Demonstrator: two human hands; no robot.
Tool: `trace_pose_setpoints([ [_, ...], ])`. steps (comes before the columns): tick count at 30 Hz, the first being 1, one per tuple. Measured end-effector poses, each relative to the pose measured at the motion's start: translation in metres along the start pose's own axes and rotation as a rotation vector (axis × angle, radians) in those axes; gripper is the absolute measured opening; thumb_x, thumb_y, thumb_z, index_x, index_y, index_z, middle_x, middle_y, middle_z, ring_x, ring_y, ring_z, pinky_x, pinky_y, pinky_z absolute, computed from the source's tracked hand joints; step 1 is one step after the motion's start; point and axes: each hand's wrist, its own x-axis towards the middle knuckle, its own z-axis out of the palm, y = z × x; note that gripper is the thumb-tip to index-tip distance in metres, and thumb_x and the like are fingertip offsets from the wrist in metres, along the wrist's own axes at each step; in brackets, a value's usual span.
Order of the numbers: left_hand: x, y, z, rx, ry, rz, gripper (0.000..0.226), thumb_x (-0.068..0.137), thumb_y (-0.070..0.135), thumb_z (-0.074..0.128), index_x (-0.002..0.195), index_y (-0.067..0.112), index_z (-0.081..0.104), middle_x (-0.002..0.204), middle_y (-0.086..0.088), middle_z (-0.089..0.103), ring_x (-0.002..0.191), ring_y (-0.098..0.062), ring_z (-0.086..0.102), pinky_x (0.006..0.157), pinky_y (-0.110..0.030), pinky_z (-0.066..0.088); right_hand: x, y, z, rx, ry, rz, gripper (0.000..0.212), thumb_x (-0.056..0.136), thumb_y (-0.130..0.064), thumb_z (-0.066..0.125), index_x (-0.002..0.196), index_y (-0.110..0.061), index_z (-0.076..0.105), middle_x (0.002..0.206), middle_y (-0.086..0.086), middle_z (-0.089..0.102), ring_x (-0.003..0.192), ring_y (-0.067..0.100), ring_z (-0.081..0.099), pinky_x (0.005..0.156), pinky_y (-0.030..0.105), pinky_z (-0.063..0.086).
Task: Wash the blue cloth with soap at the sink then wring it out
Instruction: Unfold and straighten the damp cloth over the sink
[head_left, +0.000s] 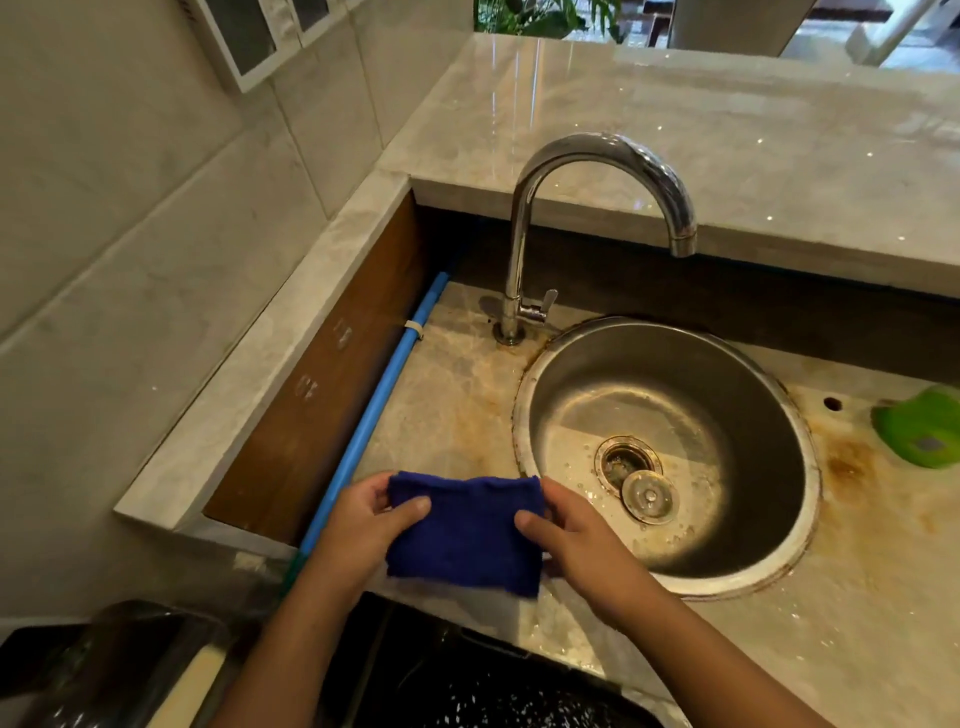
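Head view is showing the blue cloth (465, 532) being held up flat, folded to a rough rectangle, just left of the sink (800, 431) and over the stained counter (457, 395) rather than over the bowl. The left hand (363, 525) is pinching the cloth's upper left corner, thumb on the near face and fingers curled behind; the right hand (571, 540) is gripping the right edge the same way, thumb lying across the front. Both hands are closing on fabric, none spread wide. The cloth is hanging without dripping that can be made out, and no suds are showing on it, so it is probably not yet wetted or soaped; that is a reading, not certain. The faucet (602, 208) is arching over the bowl with no stream running from its spout, its lever (548, 301) sitting low at the base. The bowl is holding scattered droplets, and the strainer plug (649, 496) is lying beside the open drain (623, 460). A green object (924, 431), possibly a sponge or soap holder, is resting on the counter to the far right; no soap is plainly identifiable. Wetting, soaping, scrubbing, rinsing and wringing all appear to be remaining.
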Motion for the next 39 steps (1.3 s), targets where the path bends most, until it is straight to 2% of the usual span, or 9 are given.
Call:
trace_pose_setpoints([
  [6,0.026,-0.002,-0.012,0.283,-0.13,-0.167,0.013,0.095,0.002,0.062,0.103,0.007,0.071,0.103,-0.014,0.076,0.098,-0.028,0.072,0.084,-0.04,0.058,0.022,0.028,0.0,-0.002,0.009,0.272,0.019,0.098,-0.002,0.055,0.113,-0.006,0.065,0.108,0.022,0.07,0.089,0.026,0.072,0.067,0.036,0.062],
  [10,0.064,-0.02,0.0,0.623,-0.094,-0.061,0.013,0.094,0.014,0.065,0.103,0.007,0.071,0.094,-0.006,0.073,0.094,-0.027,0.07,0.069,-0.034,0.053,0.049,0.041,-0.004,-0.314,0.185,0.205,0.012,0.095,-0.008,0.061,0.088,-0.015,0.069,0.074,0.009,0.066,0.062,0.018,0.063,0.061,0.037,0.057],
  [14,0.079,-0.033,0.015,0.791,0.087,0.063,0.018,0.093,0.023,0.066,0.106,0.011,0.072,0.098,-0.006,0.073,0.088,-0.021,0.066,0.068,-0.027,0.044,0.059,0.036,-0.004,-0.693,0.331,0.069,0.02,0.093,-0.025,0.065,0.074,-0.024,0.059,0.071,-0.003,0.066,0.066,0.015,0.062,0.062,0.033,0.048],
  [18,0.08,-0.036,0.016,0.808,0.201,0.195,0.033,0.094,0.023,0.066,0.125,0.014,0.061,0.115,-0.005,0.063,0.102,-0.022,0.062,0.08,-0.033,0.051,0.06,0.034,-0.002,-0.796,0.395,-0.011,0.012,0.095,-0.034,0.061,0.102,-0.026,0.055,0.091,-0.008,0.063,0.075,0.008,0.058,0.061,0.025,0.042],
  [22,0.061,-0.042,0.013,0.793,0.271,0.434,0.037,0.096,0.016,0.061,0.132,0.012,0.056,0.13,-0.007,0.055,0.117,-0.023,0.055,0.097,-0.043,0.051,0.041,0.048,0.0,-1.019,0.326,-0.287,0.04,0.094,-0.033,0.06,0.13,-0.023,0.047,0.126,-0.006,0.044,0.102,0.008,0.051,0.082,0.019,0.045],
  [25,0.042,-0.068,0.024,1.029,0.09,0.614,0.048,0.096,0.027,0.047,0.14,0.009,0.053,0.145,-0.011,0.054,0.134,-0.03,0.05,0.109,-0.048,0.046,0.039,0.067,0.0,-1.238,0.189,-0.483,0.073,0.085,-0.046,0.066,0.144,-0.011,0.042,0.148,0.005,0.041,0.134,0.023,0.044,0.109,0.037,0.043],
  [27,0.037,-0.09,0.028,1.251,-0.048,0.659,0.062,0.093,0.04,0.041,0.15,0.015,0.042,0.157,-0.008,0.043,0.145,-0.028,0.038,0.112,-0.049,0.039,0.045,0.078,-0.002,-1.36,0.108,-0.43,0.094,0.085,-0.063,0.054,0.156,-0.007,0.025,0.165,0.011,0.018,0.152,0.029,0.018,0.123,0.047,0.019],
  [30,0.04,-0.106,0.023,1.414,-0.059,0.628,0.072,0.091,0.05,0.04,0.155,0.021,0.027,0.16,-0.001,0.034,0.146,-0.021,0.027,0.112,-0.051,0.036,0.05,0.087,-0.003,-1.465,0.069,-0.329,0.106,0.082,-0.076,0.039,0.159,-0.007,0.01,0.166,0.011,-0.002,0.155,0.027,-0.002,0.121,0.045,-0.001],
  [39,0.053,-0.11,0.005,1.489,-0.058,0.626,0.081,0.096,0.057,0.036,0.161,0.023,0.001,0.166,-0.005,0.025,0.151,-0.019,0.017,0.119,-0.048,0.001,0.056,0.093,0.001,-1.508,0.059,-0.268,0.108,0.085,-0.084,0.024,0.156,-0.003,0.021,0.165,0.017,0.013,0.153,0.033,0.011,0.116,0.053,0.009],
])
